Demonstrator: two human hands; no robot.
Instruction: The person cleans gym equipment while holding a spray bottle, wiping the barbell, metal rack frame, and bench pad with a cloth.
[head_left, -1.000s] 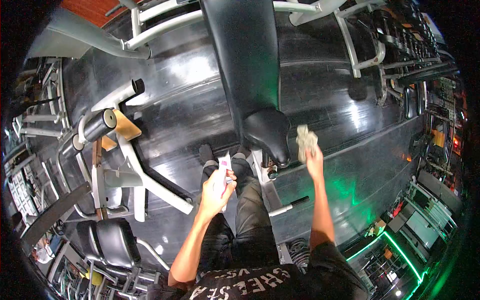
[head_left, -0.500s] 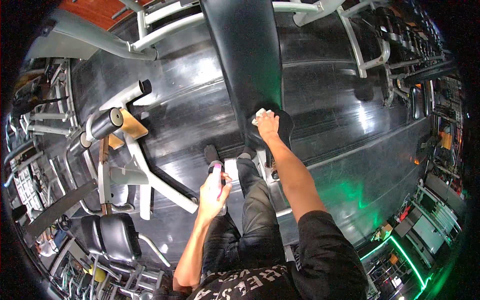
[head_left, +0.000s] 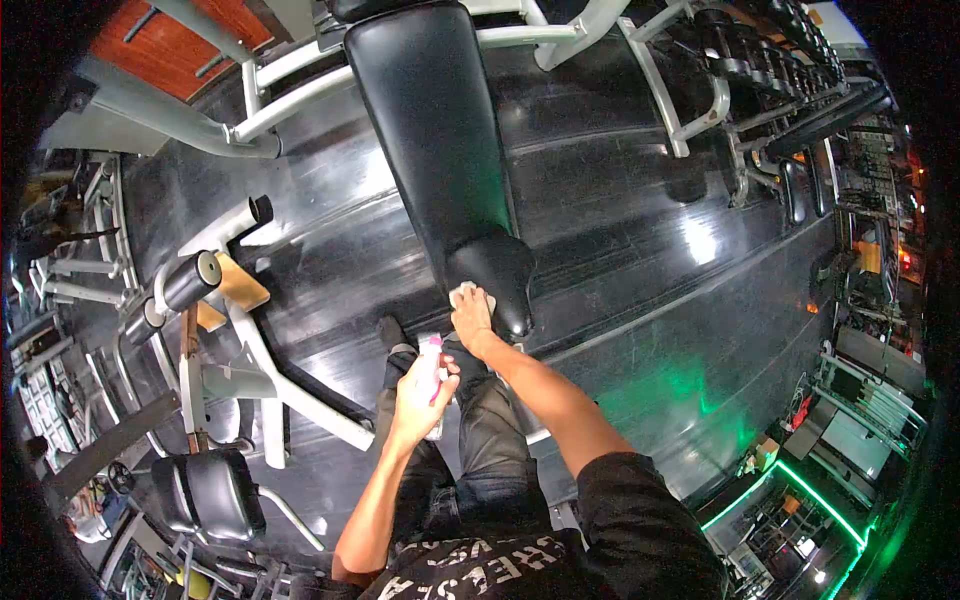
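My left hand (head_left: pixel 424 392) is wrapped round a white and pink bottle (head_left: pixel 431 352), held upright in front of my legs. With my right hand (head_left: pixel 473 318) I press a pale, crumpled cloth (head_left: pixel 470 293) against the near left edge of the black padded seat (head_left: pixel 497 273). Beyond the seat, the long black backrest pad (head_left: pixel 430 120) of the bench stretches away from me. The fingers of my right hand lie over the cloth and partly hide it.
A grey-framed machine with roller pads (head_left: pixel 190 282) stands at the left, its black seat (head_left: pixel 226 494) nearer me. A dumbbell rack (head_left: pixel 765 65) is at the upper right. Green light strips (head_left: pixel 820 500) glow at the lower right.
My right hand first swung in from the right with the cloth onto the seat, then slid toward me and left to its near edge. My left hand still holds the bottle. The view has shifted.
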